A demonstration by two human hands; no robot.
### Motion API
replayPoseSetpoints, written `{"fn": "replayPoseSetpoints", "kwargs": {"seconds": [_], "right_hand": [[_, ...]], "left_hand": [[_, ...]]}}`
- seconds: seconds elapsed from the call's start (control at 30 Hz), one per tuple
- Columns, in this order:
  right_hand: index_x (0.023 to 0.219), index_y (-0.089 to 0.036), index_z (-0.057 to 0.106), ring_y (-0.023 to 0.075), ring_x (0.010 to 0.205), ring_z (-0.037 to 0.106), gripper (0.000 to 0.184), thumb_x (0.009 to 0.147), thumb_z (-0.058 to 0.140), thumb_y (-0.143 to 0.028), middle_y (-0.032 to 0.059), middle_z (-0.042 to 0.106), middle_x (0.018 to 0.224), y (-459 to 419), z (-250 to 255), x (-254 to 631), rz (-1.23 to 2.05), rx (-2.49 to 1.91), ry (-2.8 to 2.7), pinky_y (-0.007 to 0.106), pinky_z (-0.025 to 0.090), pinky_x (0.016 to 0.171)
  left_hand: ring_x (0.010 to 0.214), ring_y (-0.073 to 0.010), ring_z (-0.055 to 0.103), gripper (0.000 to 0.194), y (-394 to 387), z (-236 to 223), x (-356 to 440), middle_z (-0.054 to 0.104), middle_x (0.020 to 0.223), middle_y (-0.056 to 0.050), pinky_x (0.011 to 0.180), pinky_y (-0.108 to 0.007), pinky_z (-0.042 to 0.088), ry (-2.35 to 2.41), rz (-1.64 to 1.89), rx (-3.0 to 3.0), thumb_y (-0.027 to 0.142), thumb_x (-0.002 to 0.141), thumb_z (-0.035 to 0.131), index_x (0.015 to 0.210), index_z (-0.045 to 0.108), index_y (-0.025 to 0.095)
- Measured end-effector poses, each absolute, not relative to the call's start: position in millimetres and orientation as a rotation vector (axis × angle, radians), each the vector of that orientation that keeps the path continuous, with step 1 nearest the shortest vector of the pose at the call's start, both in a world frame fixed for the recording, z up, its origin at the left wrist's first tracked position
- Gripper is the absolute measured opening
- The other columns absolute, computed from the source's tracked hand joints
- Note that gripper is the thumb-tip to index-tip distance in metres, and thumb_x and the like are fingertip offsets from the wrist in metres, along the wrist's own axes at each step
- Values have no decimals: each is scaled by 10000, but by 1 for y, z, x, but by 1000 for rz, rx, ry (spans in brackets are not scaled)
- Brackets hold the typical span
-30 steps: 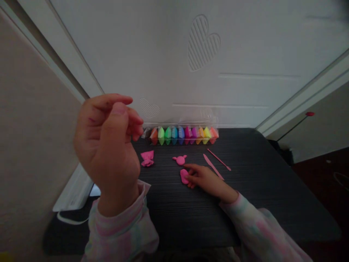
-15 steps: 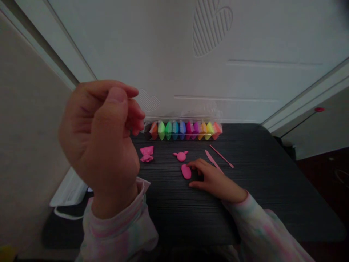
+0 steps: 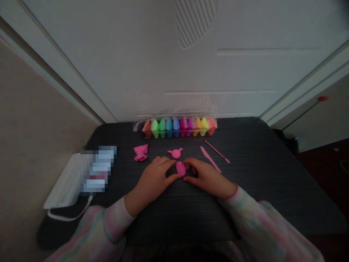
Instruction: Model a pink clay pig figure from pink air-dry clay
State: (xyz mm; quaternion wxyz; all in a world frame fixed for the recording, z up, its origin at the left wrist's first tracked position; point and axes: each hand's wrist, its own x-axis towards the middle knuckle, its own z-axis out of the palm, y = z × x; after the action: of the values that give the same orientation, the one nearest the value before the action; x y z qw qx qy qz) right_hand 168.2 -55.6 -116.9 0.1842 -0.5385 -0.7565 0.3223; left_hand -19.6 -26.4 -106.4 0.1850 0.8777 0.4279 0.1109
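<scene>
An oval lump of pink modelling clay (image 3: 180, 169) lies on the dark table between my hands. My left hand (image 3: 155, 174) has its thumb and fingertips around the lump's left side. From the right, my right hand (image 3: 205, 175) holds it, with curled fingers at its upper edge and the thumb at its lower edge. Just beyond is a small round pink clay piece with two ear-like points (image 3: 176, 154). A pink knife-shaped modelling tool (image 3: 210, 159) and a thin pink stick tool (image 3: 217, 151) lie to the right.
A clear tray of several coloured clay packs (image 3: 176, 127) stands along the white panel at the back. A crumpled pink packet (image 3: 141, 152) lies left of the clay. On the table's left are a white face mask (image 3: 64, 182) and a blurred phone (image 3: 99, 169) with a white cable.
My left hand has come down from its raised place, close to the camera, to the pink clay oval. My right hand has closed in on the oval's other side. The view has shifted slightly.
</scene>
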Motion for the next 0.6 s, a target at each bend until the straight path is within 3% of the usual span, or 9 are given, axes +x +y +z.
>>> {"fn": "replayPoseSetpoints", "kwargs": {"seconds": [0.1,0.17,0.27,0.37,0.6], "right_hand": [[1224,-189,416,126,687,543,530,730,605,-222,14,603,873,-56,-120,170,941,-1544,-2105,272,446,657],[1249,-170,404,147,770,556,545,743,595,-232,40,607,924,-56,-121,170,904,-1528,-2152,296,451,716],[1217,-140,451,205,911,529,493,761,579,-278,83,597,989,-56,-121,170,755,-1514,-2268,364,427,804],[1171,-157,492,230,909,506,440,776,557,-338,81,592,1000,-55,-119,169,688,-1550,-2325,409,409,803],[1091,-189,516,217,889,474,354,778,554,-347,49,583,993,-57,-117,168,752,-1564,-2330,394,383,779]], "left_hand": [[904,-220,525,424,-27,-121,-23,617,962,-78,790,-373,449,1227,289,2463,367,748,592,1100,555,134],[885,-214,527,442,-26,-126,-23,616,935,-75,783,-368,448,1188,306,2473,368,746,594,1117,544,133],[847,-207,530,448,-25,-132,-23,612,885,-69,762,-362,445,1127,367,2512,381,756,578,1124,534,130],[811,-204,529,433,-25,-137,-25,607,848,-63,736,-361,440,1090,395,2532,399,769,554,1109,536,132],[801,-191,516,408,-26,-139,-30,602,866,-55,703,-345,425,984,423,2501,381,775,561,1102,513,142]]}}
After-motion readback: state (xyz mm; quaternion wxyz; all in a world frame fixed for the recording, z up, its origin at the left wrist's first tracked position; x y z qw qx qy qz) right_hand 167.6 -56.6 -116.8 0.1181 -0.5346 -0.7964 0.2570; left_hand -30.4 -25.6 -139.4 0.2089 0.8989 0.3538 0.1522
